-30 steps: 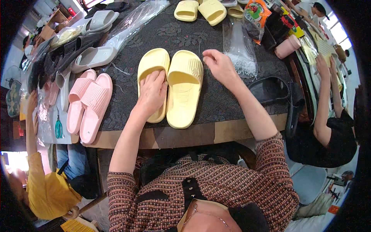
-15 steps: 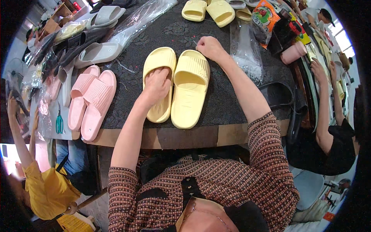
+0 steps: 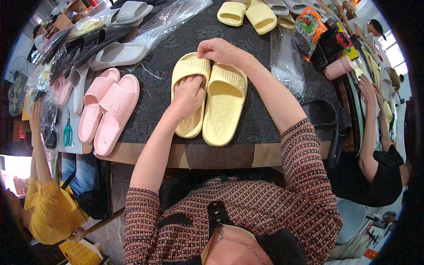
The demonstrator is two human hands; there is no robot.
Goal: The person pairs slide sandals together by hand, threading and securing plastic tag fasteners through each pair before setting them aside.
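Two yellow slide sandals lie side by side in front of me, toes pointing away. My left hand [image 3: 189, 95] reaches into the left yellow slide [image 3: 192, 128] and grips it, its fingers partly hidden under the ribbed strap. Bent over the far toe end of that same slide is my right hand [image 3: 221, 51]. Its fingers are pinched together at the toe rim; anything small between them cannot be made out. The right yellow slide [image 3: 223, 117] lies close beside, its strap partly beneath my right wrist.
A pink slide pair [image 3: 115, 104] lies to the left, near green-handled scissors [image 3: 68, 134]. Grey slides [image 3: 119, 55] and plastic wrap are beyond. More yellow slides [image 3: 260, 17], a clear bag [image 3: 287, 66], a pink cup [image 3: 338, 68] and a black slide [image 3: 319, 112] lie rightward. Co-workers sit on both sides.
My right hand has moved left, from the right slide's toe to the left slide's toe. My left hand stays inside the left slide.
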